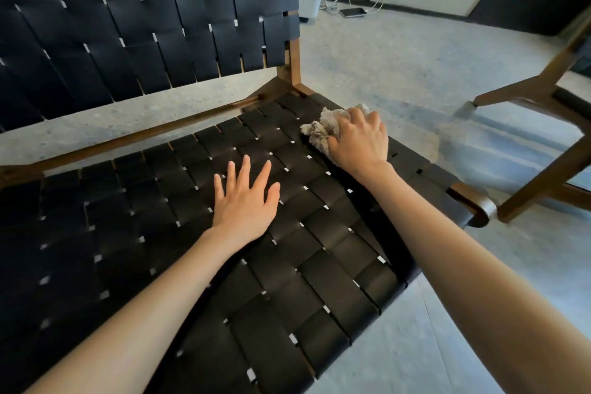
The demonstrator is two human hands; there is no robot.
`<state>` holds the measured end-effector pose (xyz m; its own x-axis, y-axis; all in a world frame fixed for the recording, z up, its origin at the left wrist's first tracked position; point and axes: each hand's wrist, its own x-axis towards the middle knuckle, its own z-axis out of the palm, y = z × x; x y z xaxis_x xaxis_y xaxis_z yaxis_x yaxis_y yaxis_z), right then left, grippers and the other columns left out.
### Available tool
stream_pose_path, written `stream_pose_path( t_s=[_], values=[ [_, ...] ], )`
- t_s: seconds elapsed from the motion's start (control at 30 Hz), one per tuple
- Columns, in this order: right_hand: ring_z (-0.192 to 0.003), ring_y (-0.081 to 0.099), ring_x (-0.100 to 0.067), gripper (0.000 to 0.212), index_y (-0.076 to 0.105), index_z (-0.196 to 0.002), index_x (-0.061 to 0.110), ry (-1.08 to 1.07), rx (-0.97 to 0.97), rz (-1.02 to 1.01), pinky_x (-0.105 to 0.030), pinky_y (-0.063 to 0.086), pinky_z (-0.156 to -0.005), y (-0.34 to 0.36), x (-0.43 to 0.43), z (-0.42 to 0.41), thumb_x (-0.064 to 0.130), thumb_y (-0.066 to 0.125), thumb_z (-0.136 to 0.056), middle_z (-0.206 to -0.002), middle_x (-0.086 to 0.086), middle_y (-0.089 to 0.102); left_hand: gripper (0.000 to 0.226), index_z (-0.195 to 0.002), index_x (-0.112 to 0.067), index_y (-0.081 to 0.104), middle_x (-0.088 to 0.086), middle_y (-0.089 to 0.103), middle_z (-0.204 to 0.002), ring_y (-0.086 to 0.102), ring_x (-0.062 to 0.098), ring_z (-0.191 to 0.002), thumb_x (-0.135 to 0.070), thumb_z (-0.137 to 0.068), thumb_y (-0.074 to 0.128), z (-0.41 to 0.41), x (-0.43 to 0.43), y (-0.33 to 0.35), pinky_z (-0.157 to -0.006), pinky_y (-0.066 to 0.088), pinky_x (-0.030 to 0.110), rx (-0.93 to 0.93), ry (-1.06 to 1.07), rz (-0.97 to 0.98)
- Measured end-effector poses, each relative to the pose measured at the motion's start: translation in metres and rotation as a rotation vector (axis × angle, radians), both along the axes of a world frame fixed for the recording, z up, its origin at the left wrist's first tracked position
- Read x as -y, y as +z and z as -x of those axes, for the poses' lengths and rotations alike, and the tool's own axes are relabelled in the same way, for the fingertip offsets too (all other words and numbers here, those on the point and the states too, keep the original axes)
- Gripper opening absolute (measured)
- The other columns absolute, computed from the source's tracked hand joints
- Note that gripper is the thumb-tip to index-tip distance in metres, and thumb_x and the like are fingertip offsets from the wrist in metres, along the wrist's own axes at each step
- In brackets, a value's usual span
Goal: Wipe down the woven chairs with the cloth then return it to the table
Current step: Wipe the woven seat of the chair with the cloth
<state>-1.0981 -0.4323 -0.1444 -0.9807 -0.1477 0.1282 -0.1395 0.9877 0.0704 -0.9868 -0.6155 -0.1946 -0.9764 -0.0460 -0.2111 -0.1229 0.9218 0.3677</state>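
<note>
While the right hand (359, 141) is curling its fingers over a crumpled beige cloth (319, 129) and pressing it down onto the woven seat (287, 265), the left hand (244, 198) is lying flat on the same black straps, fingers straight and spread, grasping nothing. The cloth is bunching out from under the right hand's fingertips, on the side away from the wrist, and is touching the weave close to the seat's far right corner. The left hand is resting well to the left of the right hand and a little nearer the person, palm down near the middle of the seat. Beyond both hands the woven backrest (144, 25) is rising, tilted back, with a strip of floor (415, 57) showing through the gap below it. Just beyond the cloth the wooden frame (292, 64) is joining seat and back. To the right of the right hand, apart from it across bare grey floor, the brown legs of a second chair (543, 96) are standing. Far beyond the right hand a dark phone (353, 12) is lying on the floor with white cables (332, 5) trailing beside it.
</note>
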Motion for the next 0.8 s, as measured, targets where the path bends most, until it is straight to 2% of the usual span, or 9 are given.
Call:
stream_pose_path(
  t_s=[0.27,0.5,0.6,0.67,0.73,0.8],
  values=[
    [-0.121,0.037,-0.036,0.043,0.057,-0.13,0.021,-0.072,-0.039,0.043,-0.042,0.033,-0.098,0.034,-0.064,-0.093,0.035,0.049,-0.091,-0.141,-0.005,0.045,0.055,-0.15,-0.039,0.004,0.004,-0.011,-0.159,-0.016,0.027,-0.145,-0.052,-0.099,0.018,-0.045,-0.033,0.026,-0.114,-0.01,0.049,0.026,-0.091,-0.07],
    [-0.12,0.036,-0.034,0.041,0.059,-0.13,0.026,-0.133,-0.059,0.202,-0.04,0.031,-0.101,0.042,-0.102,-0.144,0.033,0.052,-0.089,-0.14,0.0,0.047,0.053,-0.15,-0.039,0.007,0.002,-0.002,-0.16,-0.008,0.027,-0.146,-0.052,-0.099,0.018,-0.087,-0.034,0.038,-0.116,-0.006,0.048,0.047,-0.15,-0.077],
    [-0.121,0.04,-0.027,0.038,0.063,-0.124,0.025,-0.039,-0.098,0.304,-0.031,0.024,-0.101,0.037,-0.097,-0.165,0.026,0.052,-0.089,-0.135,0.0,0.054,0.051,-0.15,-0.037,0.012,0.001,0.003,-0.16,-0.003,0.023,-0.147,-0.046,-0.101,0.018,-0.106,-0.022,0.041,-0.117,-0.002,0.042,0.01,-0.186,-0.087],
    [-0.113,0.044,-0.017,0.038,0.064,-0.122,0.026,0.043,-0.065,0.352,-0.027,0.028,-0.095,0.036,-0.083,-0.181,0.028,0.046,-0.088,-0.13,0.002,0.058,0.049,-0.15,-0.035,0.015,0.0,0.005,-0.16,-0.001,0.021,-0.147,-0.043,-0.102,0.019,-0.119,-0.01,0.042,-0.117,-0.001,0.039,-0.003,-0.177,-0.106],
    [-0.105,0.046,-0.014,0.044,0.065,-0.121,0.026,0.133,-0.014,0.363,-0.028,0.033,-0.09,0.034,-0.063,-0.2,0.035,0.039,-0.086,-0.127,0.005,0.06,0.048,-0.15,-0.034,0.017,0.0,0.008,-0.16,0.001,0.02,-0.147,-0.042,-0.102,0.019,-0.131,0.001,0.042,-0.117,0.001,0.038,-0.012,-0.144,-0.091],
    [-0.104,0.047,-0.015,0.046,0.064,-0.121,0.028,0.196,0.02,0.361,-0.031,0.038,-0.089,0.032,-0.045,-0.217,0.042,0.041,-0.084,-0.126,0.008,0.061,0.048,-0.15,-0.033,0.018,0.0,0.01,-0.159,0.002,0.021,-0.147,-0.041,-0.102,0.02,-0.141,0.007,0.041,-0.117,0.001,0.039,-0.018,-0.1,-0.065]
  ],
)
